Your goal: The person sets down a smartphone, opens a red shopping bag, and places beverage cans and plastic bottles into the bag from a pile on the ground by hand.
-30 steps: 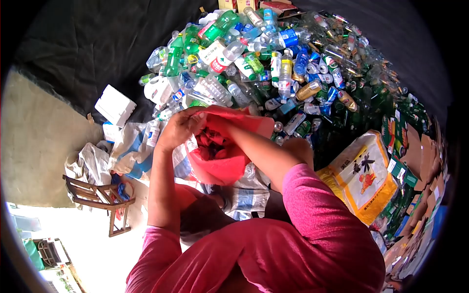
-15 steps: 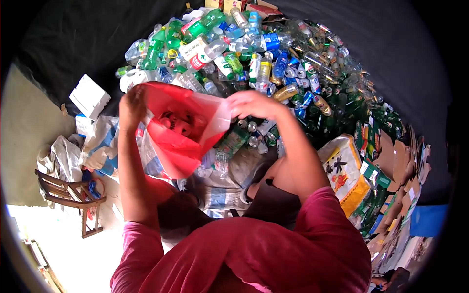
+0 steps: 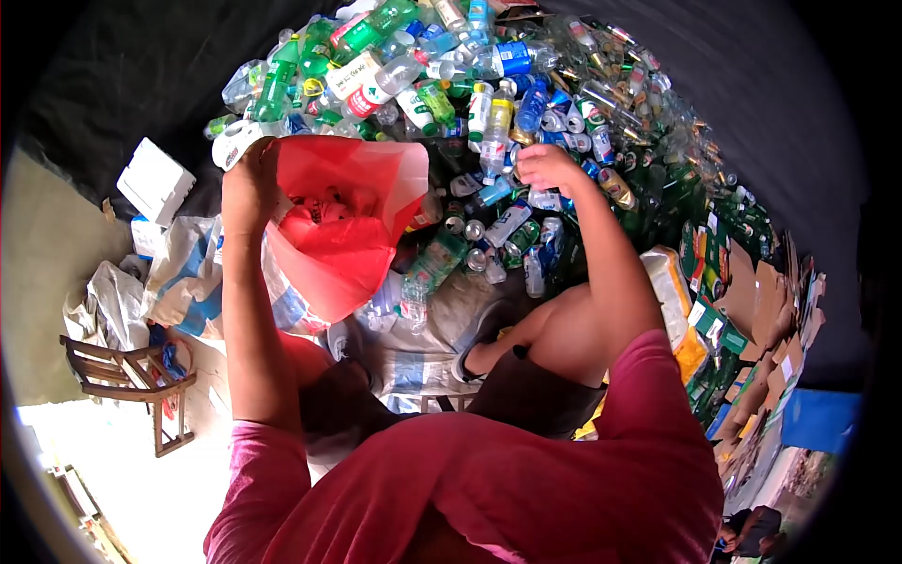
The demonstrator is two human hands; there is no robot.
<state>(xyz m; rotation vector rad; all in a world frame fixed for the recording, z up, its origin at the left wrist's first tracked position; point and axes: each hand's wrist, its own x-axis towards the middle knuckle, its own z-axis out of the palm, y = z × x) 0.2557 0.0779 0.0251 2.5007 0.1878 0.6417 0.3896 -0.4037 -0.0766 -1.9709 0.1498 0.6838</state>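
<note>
Several red items inside a red bag

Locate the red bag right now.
In the head view, the red bag is left of centre, its upper-left edge in the left hand, just below the plastic bottles.

Left arm extended forward, elbow nearly straight; left hand raised at its end, fingers closed in a grip and mostly hidden from view. Right arm also reaches forward, forearm angled inward; right hand well apart from the left, roughly level with it, fingers partly curled and pointing inward.
</note>
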